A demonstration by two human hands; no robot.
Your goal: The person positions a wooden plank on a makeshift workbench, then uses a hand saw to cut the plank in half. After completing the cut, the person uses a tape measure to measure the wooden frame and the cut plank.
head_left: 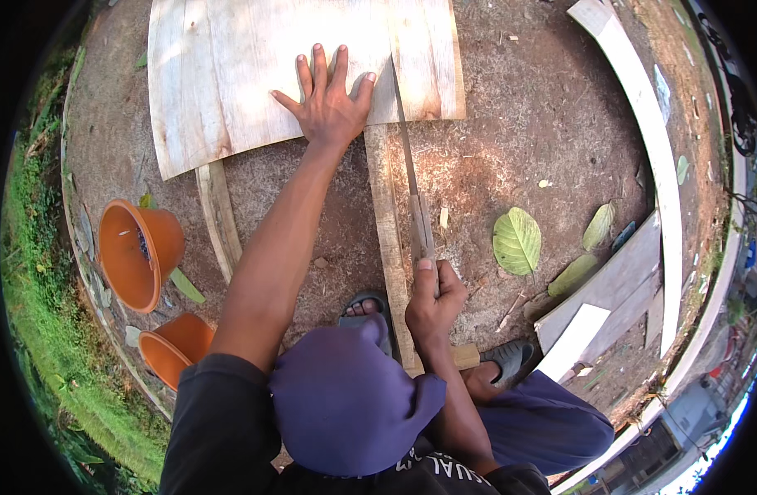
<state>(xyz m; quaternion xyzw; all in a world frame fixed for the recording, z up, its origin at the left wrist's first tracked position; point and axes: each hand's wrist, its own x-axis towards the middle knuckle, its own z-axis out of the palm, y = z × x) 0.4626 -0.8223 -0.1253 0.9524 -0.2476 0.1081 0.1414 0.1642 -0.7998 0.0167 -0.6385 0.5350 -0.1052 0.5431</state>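
A pale wooden sheet lies across two wooden battens at the top of the view. My left hand rests on it with fingers spread, just left of a long saw blade. The blade meets the sheet along a straight line near its right part, running from the near edge inward. My right hand is closed round the saw's handle, low in the middle, beside the near batten.
Two orange buckets stand at the left, one holding small items, beside grass. Long pale strips and grey boards lie at the right. Green leaves are scattered on the dirt. My sandalled feet are below.
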